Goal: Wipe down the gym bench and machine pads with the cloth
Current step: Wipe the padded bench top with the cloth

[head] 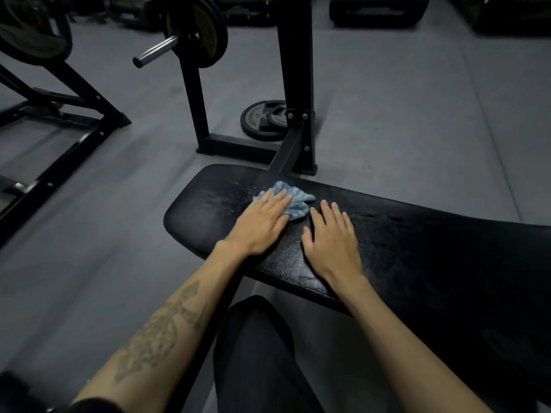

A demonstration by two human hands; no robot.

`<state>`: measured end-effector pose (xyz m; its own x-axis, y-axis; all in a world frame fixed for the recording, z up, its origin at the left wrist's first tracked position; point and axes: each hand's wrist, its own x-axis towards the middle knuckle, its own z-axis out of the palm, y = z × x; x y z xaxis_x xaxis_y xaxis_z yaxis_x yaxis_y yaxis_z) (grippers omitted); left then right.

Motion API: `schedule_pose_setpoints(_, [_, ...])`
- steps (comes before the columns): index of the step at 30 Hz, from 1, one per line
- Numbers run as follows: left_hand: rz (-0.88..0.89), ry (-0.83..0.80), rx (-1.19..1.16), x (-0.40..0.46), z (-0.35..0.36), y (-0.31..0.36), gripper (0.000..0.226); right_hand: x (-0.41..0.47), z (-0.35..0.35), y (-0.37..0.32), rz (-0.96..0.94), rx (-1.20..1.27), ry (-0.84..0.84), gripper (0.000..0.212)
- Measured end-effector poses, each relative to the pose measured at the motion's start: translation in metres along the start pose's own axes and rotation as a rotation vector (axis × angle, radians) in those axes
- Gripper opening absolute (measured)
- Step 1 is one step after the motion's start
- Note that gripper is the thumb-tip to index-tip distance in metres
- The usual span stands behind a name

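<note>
On the long black padded gym bench surface (402, 234), toward its rounded end at 10 o'clock from the hands, a crumpled light-blue checked cloth (293, 201) lies beside a patch of pale droplets. The left hand (261, 223) presses flat on the cloth, its grip released with fingers straight. Just beside it at 3 o'clock, the right hand (332, 241) rests flat on the bare pad, fingers spread, grip released too. At 12 o'clock a black round weight plate (262, 120) lies on the grey floor (417, 114).
</note>
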<state>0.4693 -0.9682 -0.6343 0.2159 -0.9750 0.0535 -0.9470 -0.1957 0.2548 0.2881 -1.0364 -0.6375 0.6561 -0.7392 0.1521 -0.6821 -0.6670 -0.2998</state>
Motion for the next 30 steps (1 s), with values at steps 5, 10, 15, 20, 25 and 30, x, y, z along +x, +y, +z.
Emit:
schedule_pose_setpoints(5, [-0.378,0.074,0.013,0.017,0.005,0.018,0.056,0.0,0.0,0.0,-0.001,-0.015,0.003,0.055])
schedule_pose_setpoints(10, [0.01,0.008,0.003,0.008,0.002,0.008,0.062,0.002,0.002,0.0,-0.005,-0.017,0.014,0.055])
schedule_pose_setpoints(15, [-0.199,0.033,0.012,0.025,0.003,-0.01,0.063,0.002,0.001,0.001,-0.011,-0.013,-0.003,0.055])
schedule_pose_setpoints(20, [-0.262,0.105,0.014,0.035,0.013,0.028,0.052,0.003,0.003,-0.001,-0.008,-0.015,0.021,0.062])
schedule_pose_setpoints(25, [-0.079,0.03,0.049,0.039,0.006,0.006,0.065,0.003,0.003,-0.001,-0.006,-0.02,0.02,0.065])
schedule_pose_setpoints(30, [-0.397,0.039,0.049,0.062,0.002,0.02,0.053,0.003,0.003,-0.001,-0.006,-0.025,0.013,0.066])
